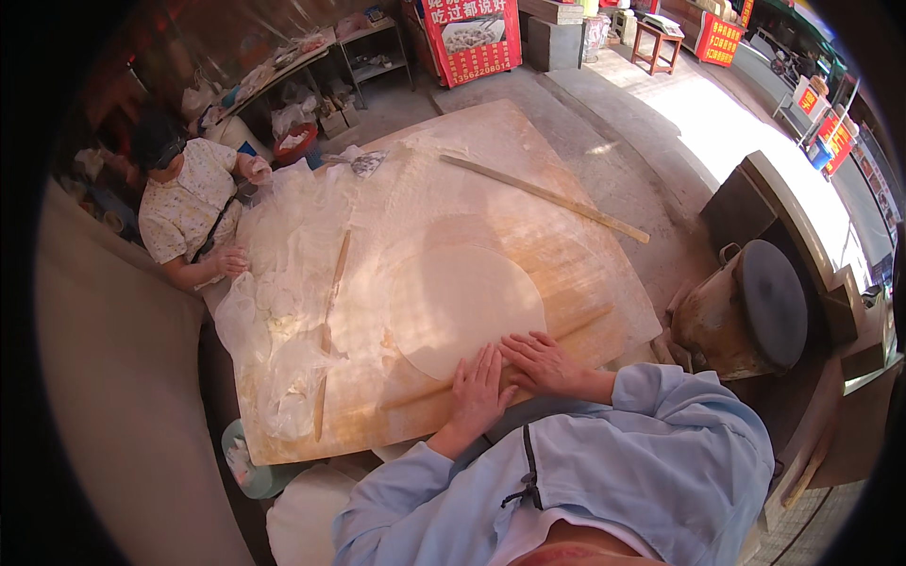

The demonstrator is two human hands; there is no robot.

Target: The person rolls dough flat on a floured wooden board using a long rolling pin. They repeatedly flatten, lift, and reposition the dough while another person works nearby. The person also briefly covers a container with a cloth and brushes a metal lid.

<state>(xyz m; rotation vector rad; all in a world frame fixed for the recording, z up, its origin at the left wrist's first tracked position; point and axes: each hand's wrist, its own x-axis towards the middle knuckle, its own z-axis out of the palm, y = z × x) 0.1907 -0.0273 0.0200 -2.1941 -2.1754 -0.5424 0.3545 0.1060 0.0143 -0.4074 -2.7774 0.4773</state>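
Observation:
Both my hands lie flat near the table's front edge, side by side, on a long thin wooden rolling pin [587,318] whose middle they cover. My left hand [478,396] stretches its fingers forward across it, the tips reaching the rim of a large round sheet of dough [467,304]. Slightly to the right, my right hand [541,362] has its fingers extended toward the left, close to the left hand's fingertips. Neither hand wraps around the pin. The pale dough sheet is rolled thin and spread on the floured wooden board [396,205].
Another thin rolling pin [333,297] lies at left beside clear plastic sheeting [283,283]; a long wooden stick [545,198] crosses the far right. A metal scraper [368,163] rests at the back. One person [187,191] stands at left. A lidded metal drum [743,311] is at right.

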